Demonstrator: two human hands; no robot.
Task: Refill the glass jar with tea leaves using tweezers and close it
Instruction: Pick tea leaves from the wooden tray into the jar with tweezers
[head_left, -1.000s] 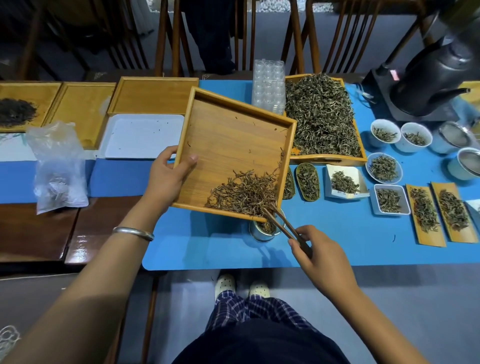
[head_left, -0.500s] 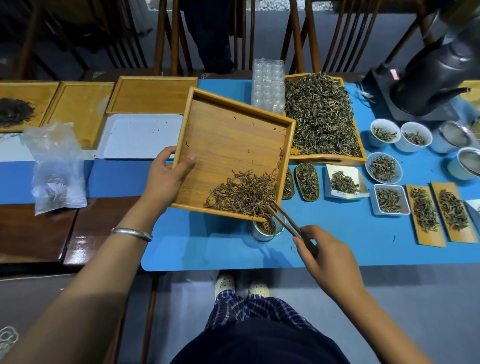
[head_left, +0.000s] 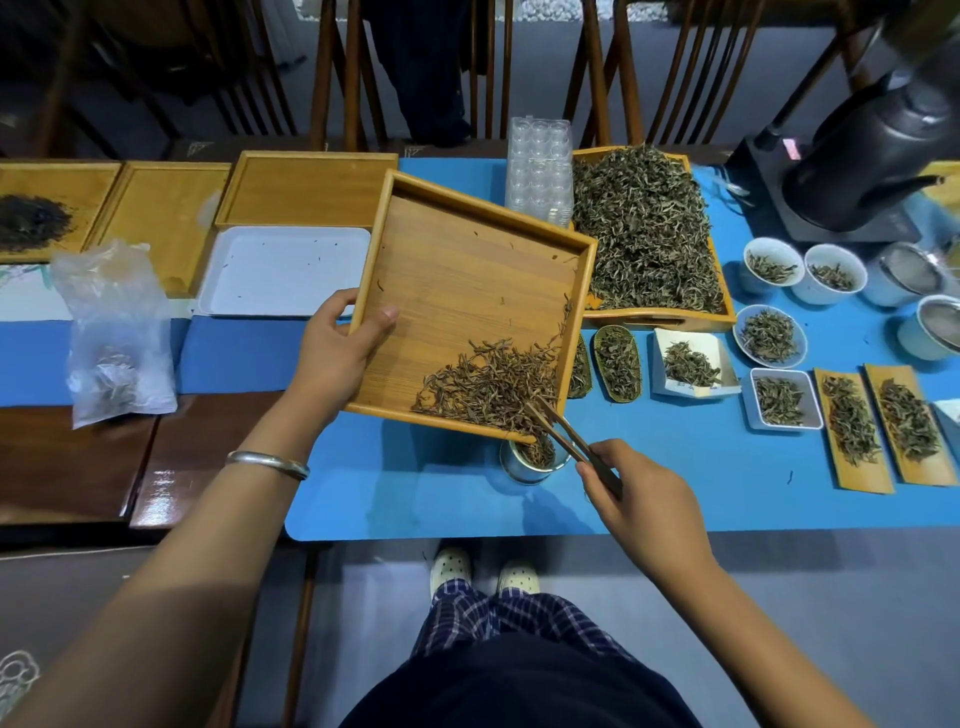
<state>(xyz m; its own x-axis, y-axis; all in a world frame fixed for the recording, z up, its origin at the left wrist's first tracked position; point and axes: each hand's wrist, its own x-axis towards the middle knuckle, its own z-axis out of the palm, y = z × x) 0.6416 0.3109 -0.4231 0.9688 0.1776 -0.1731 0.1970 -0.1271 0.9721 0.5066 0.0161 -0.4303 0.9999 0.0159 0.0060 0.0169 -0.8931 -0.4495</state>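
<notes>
Two hands are busy in the middle of the frame. Left hand (head_left: 340, 349) grips the left edge of a wooden tray (head_left: 470, 270), thumb on the inside, holding it tilted so the brown tea leaves (head_left: 491, 382) have piled into its lower right corner. That corner hangs right over the glass jar (head_left: 530, 460), which stands open on the blue mat (head_left: 415, 499) just below centre, with some leaves already inside. Right hand (head_left: 641, 499) pinches a pair of tweezers (head_left: 563, 436), tips poking into the pile at the tray's corner just above the jar mouth; the two arms look slightly apart at the tips.

Loads of other containers on the desk. Right of centre, a bigger wooden tray (head_left: 670, 317) is heaped with greenish leaves, with a stack of clear plastic blister trays (head_left: 540, 166) leaning just beside it. Along the right side sit small white cups and dishes (head_left: 769, 335) plus two flat wooden holders (head_left: 878, 431), each with a little portion of leaves. Upper right has a black kettle (head_left: 878, 156) on its base. Left side: a white tray (head_left: 283, 270) with a few crumbs, more wooden trays, one in the upper left holding a dark leaf pile (head_left: 31, 221), and a clear plastic bag (head_left: 117, 332) with a few leaves.
</notes>
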